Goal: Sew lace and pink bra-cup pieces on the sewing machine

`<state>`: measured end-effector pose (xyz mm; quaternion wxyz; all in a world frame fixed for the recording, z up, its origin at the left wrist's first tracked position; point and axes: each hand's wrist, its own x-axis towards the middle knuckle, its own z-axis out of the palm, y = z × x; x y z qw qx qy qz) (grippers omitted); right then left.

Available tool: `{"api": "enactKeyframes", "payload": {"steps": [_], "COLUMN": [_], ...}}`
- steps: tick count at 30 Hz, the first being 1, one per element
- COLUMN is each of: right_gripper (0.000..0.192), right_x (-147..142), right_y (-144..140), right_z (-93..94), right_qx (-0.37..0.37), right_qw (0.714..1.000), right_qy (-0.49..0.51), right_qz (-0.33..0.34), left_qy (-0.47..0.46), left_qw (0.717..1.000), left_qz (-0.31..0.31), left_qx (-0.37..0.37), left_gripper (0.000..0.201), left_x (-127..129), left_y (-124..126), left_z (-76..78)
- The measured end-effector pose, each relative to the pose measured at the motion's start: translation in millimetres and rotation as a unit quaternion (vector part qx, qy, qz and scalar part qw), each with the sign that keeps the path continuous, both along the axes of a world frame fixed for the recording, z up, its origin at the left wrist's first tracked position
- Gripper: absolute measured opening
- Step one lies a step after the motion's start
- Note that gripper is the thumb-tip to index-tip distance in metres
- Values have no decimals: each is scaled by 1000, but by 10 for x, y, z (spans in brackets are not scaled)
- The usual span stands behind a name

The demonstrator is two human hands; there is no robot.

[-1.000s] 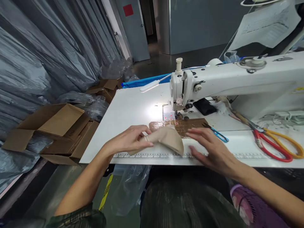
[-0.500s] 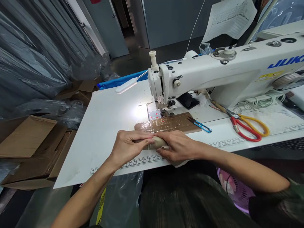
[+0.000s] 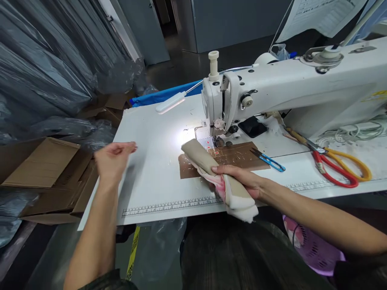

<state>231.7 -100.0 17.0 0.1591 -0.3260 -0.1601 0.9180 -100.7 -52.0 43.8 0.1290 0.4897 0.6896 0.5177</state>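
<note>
Folded beige fabric (image 3: pixel 199 156) is grasped by the right hand (image 3: pixel 243 178) over the brown sheet (image 3: pixel 242 155), not fed into the sewing machine (image 3: pixel 281 92). The left hand (image 3: pixel 112 162) is raised, fingertips pinched, contents indeterminable. Seam completion and remaining work cannot be confirmed.

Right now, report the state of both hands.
Left hand: fingers pinched closed; whether they hold anything cannot be told.
Right hand: closed, holding the folded beige cloth.

- Left hand (image 3: pixel 113 161), mid-left: blurred, anything pinched too small to tell
- Right hand (image 3: pixel 249 182): fingers hidden behind cloth (image 3: pixel 201 158)
- Sewing machine (image 3: pixel 290 86): cut off, right edge
- Paper (image 3: pixel 325 16), upper right: top cropped
</note>
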Motion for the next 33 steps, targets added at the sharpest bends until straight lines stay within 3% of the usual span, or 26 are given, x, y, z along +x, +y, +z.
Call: {"api": "enactKeyframes", "payload": {"steps": [3, 5, 6, 9, 13, 15, 18, 20, 21, 24, 26, 27, 30, 33], "right_gripper": [29, 35, 37, 42, 49, 52, 48, 44, 46, 47, 38, 35, 34, 33], "right_x": [-113, -183, -210, -265, -331, -361, -357, -313, -284, -219, -226, -247, -338, -408], "right_y": [59, 118, 148, 210, 212, 214, 276, 344, 373, 390, 337, 301, 207, 174], "right_z": [-63, -76, -77, -69, -69, -79, -84, -67, -51, 4, 28, 31, 13, -20], "right_qx": [-62, -48, -36, 10, 74, 114, 250, 379, 445, 625, 710, 738, 784, 797], "right_qw": [998, 998, 998, 997, 988, 982, 963, 918, 882, 715, 600, 558, 485, 453], "right_qy": [32, 48, 51, 41, 61, 66, 9, -74, -127, -305, -366, -378, -386, -394], "right_qz": [-9, 6, 15, 59, 124, 135, 100, 88, 90, 76, 44, 31, 27, 64], "left_qy": [208, 277, 268, 112, -122, -197, -209, -157, -130, -81, -50, -21, 126, 263], "left_qw": [958, 935, 939, 961, 903, 884, 906, 935, 946, 959, 958, 956, 955, 949], "left_qz": [-99, -131, -140, -213, -358, -362, -300, -245, -221, -180, -179, -184, -181, -160], "left_qx": [-171, -180, -161, -135, -205, -219, -215, -204, -198, -202, -218, -227, -201, -63], "left_gripper": [14, 21, 27, 48, 69, 68, 67, 67, 66, 64, 62, 60, 53, 42], "left_x": [-54, 12, 62, 262, 584, 721, 836, 848, 840, 791, 757, 743, 719, 735], "left_y": [-50, -109, -138, -209, -264, -273, -270, -265, -265, -272, -287, -297, -348, -447], "left_z": [-122, -140, -129, -62, -46, -83, -138, -160, -170, -212, -251, -269, -297, -269]}}
